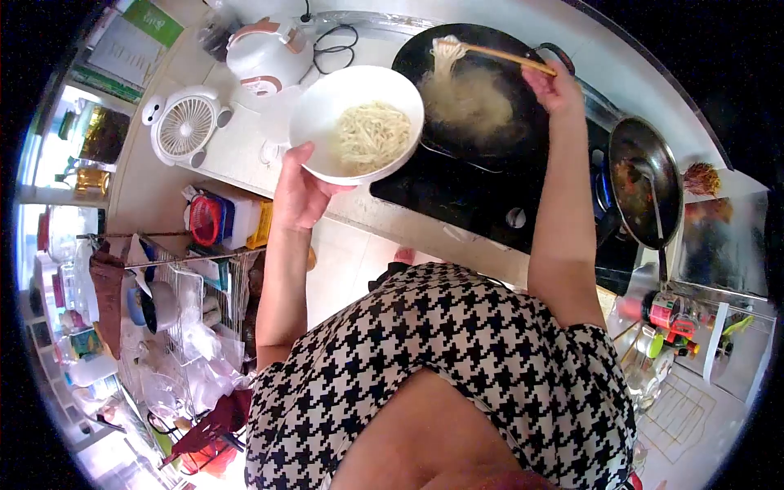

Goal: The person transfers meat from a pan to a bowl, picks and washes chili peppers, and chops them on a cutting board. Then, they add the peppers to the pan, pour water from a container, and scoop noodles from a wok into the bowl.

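My left hand (302,192) grips the rim and side of a white bowl (314,122), tilted toward me beside the stove. Pale noodles (374,137) lie in the bowl. Wooden chopsticks (502,56) are pinched in my right hand (557,88), above the far right of a black wok (412,61). From their tips hangs a bundle of noodles (447,61), its lower end reaching the cloudy liquid (474,106) in the wok.
A second pan (641,155) with a utensil in it sits on the right burner of the black cooktop (474,192). On the counter at left stand a white rice cooker (265,57) and a small white fan (186,126). A wire rack (192,302) holds kitchenware.
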The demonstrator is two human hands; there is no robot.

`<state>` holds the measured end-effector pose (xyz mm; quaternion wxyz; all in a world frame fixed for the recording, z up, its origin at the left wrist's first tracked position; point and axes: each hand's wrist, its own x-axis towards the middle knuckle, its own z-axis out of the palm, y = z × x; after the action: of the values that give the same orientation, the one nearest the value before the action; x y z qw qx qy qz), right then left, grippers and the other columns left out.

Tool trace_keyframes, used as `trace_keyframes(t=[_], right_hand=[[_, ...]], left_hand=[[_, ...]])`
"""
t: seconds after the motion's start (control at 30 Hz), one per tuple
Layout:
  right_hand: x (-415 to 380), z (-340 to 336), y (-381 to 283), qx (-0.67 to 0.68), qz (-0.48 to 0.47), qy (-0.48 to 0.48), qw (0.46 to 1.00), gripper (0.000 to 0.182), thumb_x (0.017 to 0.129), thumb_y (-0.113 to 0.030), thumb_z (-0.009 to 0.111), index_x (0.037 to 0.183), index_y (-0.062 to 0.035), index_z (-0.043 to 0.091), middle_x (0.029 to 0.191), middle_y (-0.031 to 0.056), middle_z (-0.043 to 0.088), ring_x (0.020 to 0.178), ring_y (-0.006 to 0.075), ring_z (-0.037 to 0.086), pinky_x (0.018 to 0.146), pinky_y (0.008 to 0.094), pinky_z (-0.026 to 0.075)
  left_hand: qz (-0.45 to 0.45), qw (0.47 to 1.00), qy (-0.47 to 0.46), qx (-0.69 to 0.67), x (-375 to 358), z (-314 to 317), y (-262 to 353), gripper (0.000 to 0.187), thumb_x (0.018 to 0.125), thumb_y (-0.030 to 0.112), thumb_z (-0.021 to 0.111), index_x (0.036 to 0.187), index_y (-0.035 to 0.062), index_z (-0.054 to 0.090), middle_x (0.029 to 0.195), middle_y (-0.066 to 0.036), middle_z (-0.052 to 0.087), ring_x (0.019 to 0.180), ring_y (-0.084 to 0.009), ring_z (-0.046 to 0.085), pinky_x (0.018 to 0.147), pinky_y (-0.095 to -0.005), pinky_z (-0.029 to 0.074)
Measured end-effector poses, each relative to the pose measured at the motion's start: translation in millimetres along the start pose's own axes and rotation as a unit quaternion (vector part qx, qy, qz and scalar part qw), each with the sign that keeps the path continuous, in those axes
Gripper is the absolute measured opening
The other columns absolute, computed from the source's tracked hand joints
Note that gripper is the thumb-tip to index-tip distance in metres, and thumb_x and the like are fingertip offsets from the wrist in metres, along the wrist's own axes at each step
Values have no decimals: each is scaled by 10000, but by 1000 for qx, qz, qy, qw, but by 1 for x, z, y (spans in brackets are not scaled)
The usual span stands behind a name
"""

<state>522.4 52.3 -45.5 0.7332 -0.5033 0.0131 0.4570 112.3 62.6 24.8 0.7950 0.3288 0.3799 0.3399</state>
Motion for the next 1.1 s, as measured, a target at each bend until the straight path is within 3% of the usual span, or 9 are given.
trace_keyframes(t=[0.1, 0.2, 0.3, 0.4, 0.7, 0.8, 0.9, 1.0, 1.1], right_hand=[[21, -1, -25, 49, 9, -90, 995, 222, 848, -136, 435, 886, 81, 405, 820, 260, 554, 712, 372, 602, 625, 441, 548], [10, 22, -45, 46, -41, -82, 995, 253, 848, -122, 426, 941, 110, 388, 833, 273, 553, 745, 371, 600, 621, 454, 547], [-22, 59, -56, 44, -100, -42, 993, 228, 824, -72, 472, 947, 113, 419, 945, 268, 530, 863, 382, 567, 759, 455, 507], [14, 55, -72, 69, -96, -109, 987, 213, 814, -52, 485, 931, 110, 411, 926, 268, 527, 844, 389, 569, 749, 454, 511], [-35, 99, -110, 57, -127, -250, 958, 278, 816, -71, 493, 957, 155, 416, 961, 308, 520, 843, 369, 577, 745, 406, 526], [-66, 125, -96, 57, -164, -213, 961, 257, 825, -84, 483, 940, 140, 432, 924, 281, 534, 825, 358, 582, 742, 410, 530], [-93, 134, -50, -159, -266, -217, 926, 193, 824, -144, 517, 892, 35, 498, 865, 161, 573, 709, 245, 613, 603, 336, 543], [-132, 133, -14, -408, -233, -200, 860, 188, 800, -238, 573, 812, -54, 539, 767, 65, 582, 599, 174, 606, 519, 241, 497], [-152, 128, -2, -413, -280, -186, 846, 182, 809, -223, 564, 799, -42, 550, 770, 48, 573, 633, 140, 596, 517, 227, 486]], left_hand=[[-9, 1000, -6, -1, -3, 2, -2, 570, 792, 300, 469, 1206, -55, 302, 1115, -200, 478, 914, -301, 566, 624, -382, 557], [-23, 1000, -8, -9, -3, 1, -7, 540, 795, 291, 491, 1178, -57, 338, 1079, -186, 505, 898, -275, 575, 623, -363, 559], [-47, 998, -32, 5, 0, -8, -12, 546, 809, 313, 463, 1210, -29, 321, 1143, -192, 467, 965, -303, 542, 673, -383, 546], [-73, 997, -29, -13, 3, -8, -12, 513, 801, 317, 504, 1165, -22, 377, 1053, -157, 530, 891, -242, 579, 638, -344, 548], [-92, 994, -53, 16, 26, 4, -17, 560, 782, 343, 531, 1182, -2, 346, 1092, -168, 488, 943, -251, 542, 683, -357, 529], [-68, 997, -29, 10, 29, 2, -12, 467, 797, 316, 492, 1137, 10, 399, 980, -120, 543, 814, -195, 579, 613, -307, 528], [-50, 997, -52, -16, 38, -10, -10, 496, 791, 299, 509, 1160, -1, 367, 1055, -146, 503, 908, -237, 549, 673, -340, 528], [-22, 997, -74, -12, 40, -21, -7, 506, 791, 266, 509, 1180, -9, 341, 1104, -163, 478, 959, -268, 535, 702, -358, 532], [-2, 995, -96, 1, 39, -22, -4, 513, 783, 241, 512, 1190, -17, 335, 1115, -172, 476, 968, -276, 537, 716, -367, 535]])
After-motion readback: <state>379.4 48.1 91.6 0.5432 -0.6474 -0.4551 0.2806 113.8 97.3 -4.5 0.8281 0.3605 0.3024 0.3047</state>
